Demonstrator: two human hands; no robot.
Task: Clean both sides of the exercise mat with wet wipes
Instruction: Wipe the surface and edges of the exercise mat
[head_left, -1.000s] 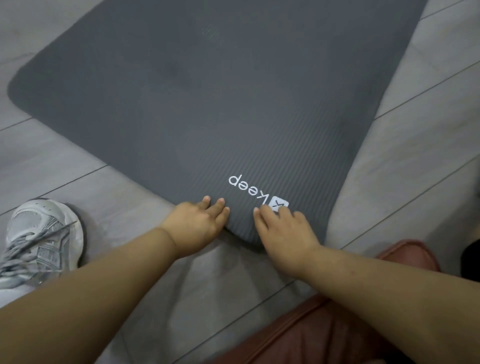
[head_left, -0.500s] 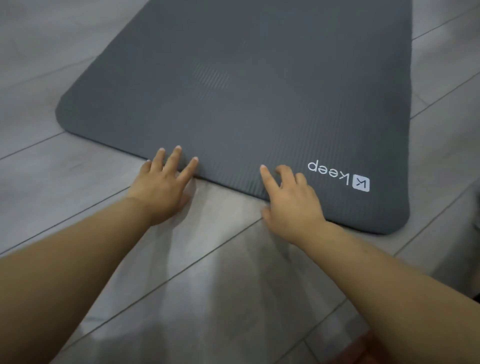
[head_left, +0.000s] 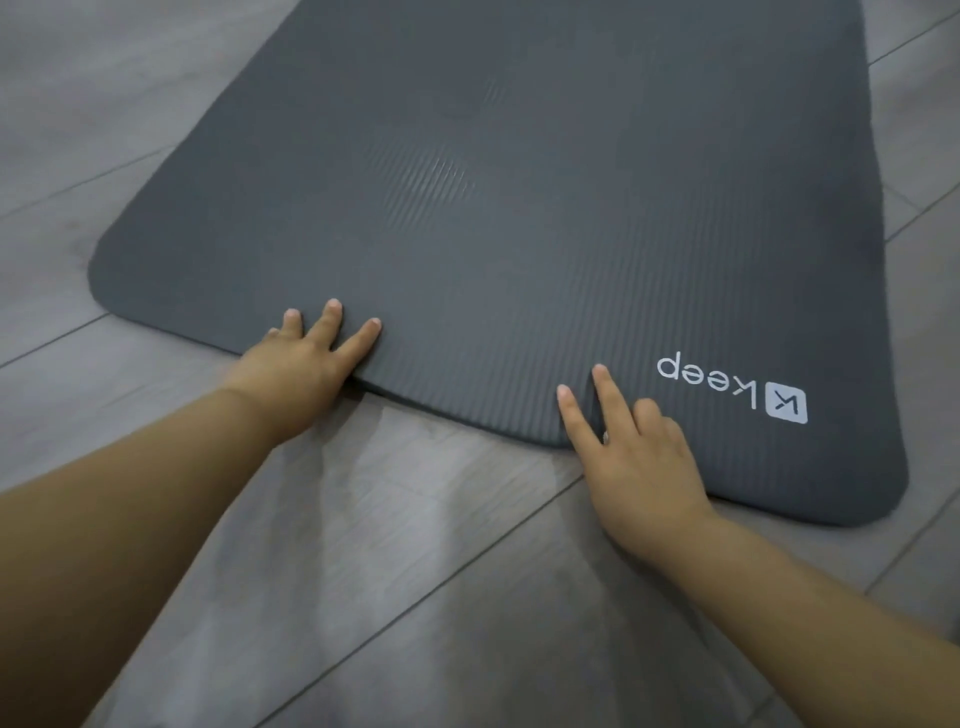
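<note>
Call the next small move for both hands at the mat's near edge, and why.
Probably hook the fingers under the near edge and grip it, ready to lift and turn the mat. The left hand and right hand rest on its top at that edge, neither holds a wipe, and it lies flat on the floor.

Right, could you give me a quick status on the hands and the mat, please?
Left hand: fingers flat on mat, near edge. Right hand: two fingers on same edge, beside logo. Mat on floor, logo side up. Nothing on its visible part.
</note>
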